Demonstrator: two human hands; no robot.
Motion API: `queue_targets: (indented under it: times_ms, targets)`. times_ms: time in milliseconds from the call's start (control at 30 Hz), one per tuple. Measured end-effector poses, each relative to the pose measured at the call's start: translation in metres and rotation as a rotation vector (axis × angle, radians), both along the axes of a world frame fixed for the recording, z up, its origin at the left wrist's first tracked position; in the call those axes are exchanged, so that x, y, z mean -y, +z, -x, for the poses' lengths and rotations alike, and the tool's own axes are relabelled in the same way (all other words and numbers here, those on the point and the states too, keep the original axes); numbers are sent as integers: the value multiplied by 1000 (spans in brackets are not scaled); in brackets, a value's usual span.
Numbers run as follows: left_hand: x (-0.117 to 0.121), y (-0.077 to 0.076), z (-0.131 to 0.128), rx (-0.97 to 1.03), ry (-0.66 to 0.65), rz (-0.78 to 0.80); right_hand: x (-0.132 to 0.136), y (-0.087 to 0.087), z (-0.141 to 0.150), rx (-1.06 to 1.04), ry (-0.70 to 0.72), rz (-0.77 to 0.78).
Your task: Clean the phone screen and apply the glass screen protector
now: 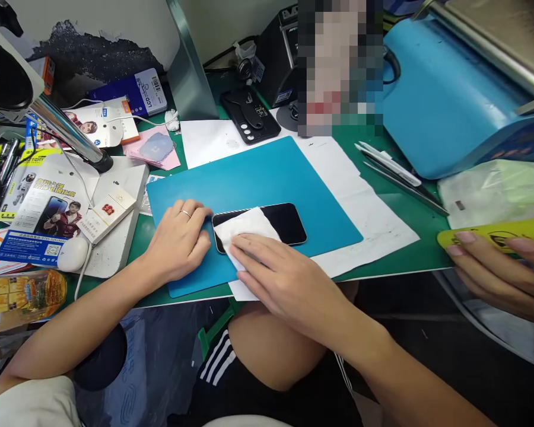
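Observation:
A black-screened smartphone (289,222) lies face up on a blue mat (258,172). My left hand (180,240), a ring on one finger, is closed at the phone's left end, with curled fingers and thumb against its edge. A folded white wipe (249,225) covers the left and middle part of the screen. My right hand (276,267) presses that wipe onto the glass, its fingers together and nearly straight. Part of the wipe's lower end shows below my fingers, near the table edge.
White paper (360,219) lies under the mat. Tweezers (404,184) rest by a blue machine (454,101). Another person's hand (502,267) touches a yellow object (493,234) at right. A black phone case (251,115) lies behind; boxes and a lamp post (71,130) crowd the left.

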State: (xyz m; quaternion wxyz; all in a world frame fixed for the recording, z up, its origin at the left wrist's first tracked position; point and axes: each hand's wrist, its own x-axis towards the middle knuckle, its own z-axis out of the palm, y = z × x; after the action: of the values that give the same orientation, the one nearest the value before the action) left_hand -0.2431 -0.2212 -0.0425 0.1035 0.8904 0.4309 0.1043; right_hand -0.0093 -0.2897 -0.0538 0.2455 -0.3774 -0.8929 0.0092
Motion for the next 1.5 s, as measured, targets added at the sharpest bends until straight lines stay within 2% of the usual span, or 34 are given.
queue_targets:
  times_ms: [200, 367, 533, 700, 800, 900, 967, 1067, 1133, 1200, 1300, 1400, 1500]
  targets:
    - [0, 0, -1, -31, -21, -39, 2, -12, -48, 1, -204, 112]
    - [2, 2, -2, -43, -35, -51, 0, -22, -56, 77, -238, 191]
    - [3, 2, -1, -51, -23, -35, -13, -19, -38, 161, -273, 195]
    - [0, 3, 1, -38, -48, -35, -21, -10, 1, 184, -297, 117]
    - [-2, 4, 1, -45, -51, -31, -20, -8, 23, 166, -251, 117]
    - [-2, 5, 1, -45, -51, -20, -20, -10, 28, 121, -160, 81]
    - [-2, 5, 1, -47, -52, -10, -20, -13, 17, 61, -76, 40]
    - [-3, 5, 2, -47, -53, -10, -18, -16, -16, -21, -17, 12]
    - [-3, 4, 2, -41, -66, -15, -15, -17, -43, -40, -38, 40]
    - [-4, 4, 2, -36, -81, -12, -13, -18, -69, -41, -117, 84]
    - [-4, 3, 3, -39, -87, -7, -15, -17, -94, -60, -218, 111]
    - [-3, 3, 3, -39, -86, -17, -20, -15, -94, -103, -187, 83]
    - [-3, 2, 3, -36, -82, -20, -24, -13, -71, -120, -141, 38]
